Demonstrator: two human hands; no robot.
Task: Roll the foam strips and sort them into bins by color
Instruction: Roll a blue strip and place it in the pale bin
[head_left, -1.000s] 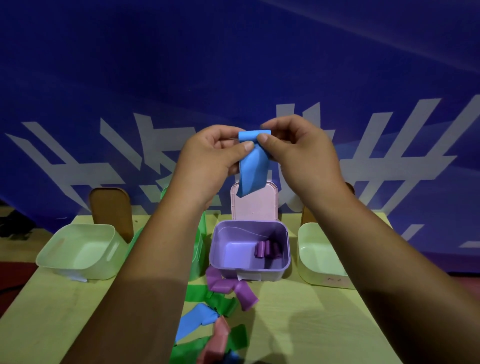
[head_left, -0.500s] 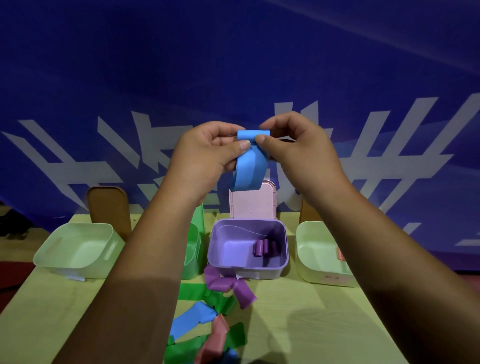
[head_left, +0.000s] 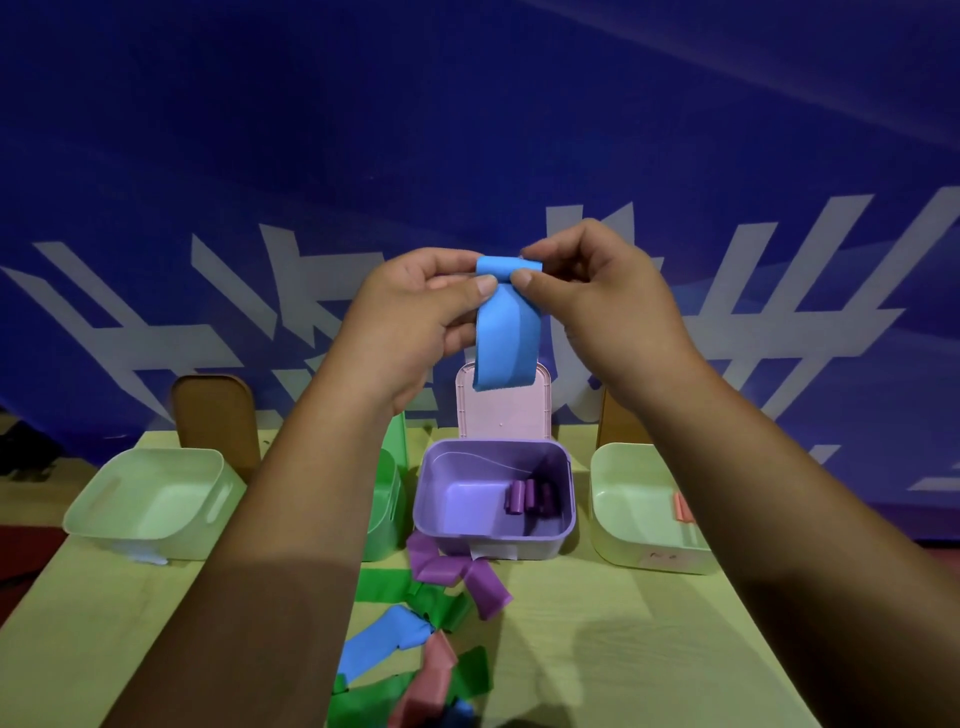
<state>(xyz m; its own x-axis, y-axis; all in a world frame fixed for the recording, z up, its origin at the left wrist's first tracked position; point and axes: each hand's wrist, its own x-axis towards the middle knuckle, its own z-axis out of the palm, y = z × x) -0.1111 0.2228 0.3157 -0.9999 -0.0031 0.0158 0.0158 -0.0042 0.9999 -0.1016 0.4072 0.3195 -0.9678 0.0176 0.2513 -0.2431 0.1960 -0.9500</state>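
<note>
The left hand and right hand pinch the curled top of the soft blue foam strip, raised above the yellow-green table's far edge, where tight, even-sided rolling seems best.

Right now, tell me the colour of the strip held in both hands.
Blue. The strip hangs from the fingers of both hands, clearest in the head view.

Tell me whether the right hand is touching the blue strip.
Touching. The head view shows the right hand pinching the rolled top edge of the blue strip between thumb and fingers.
</note>
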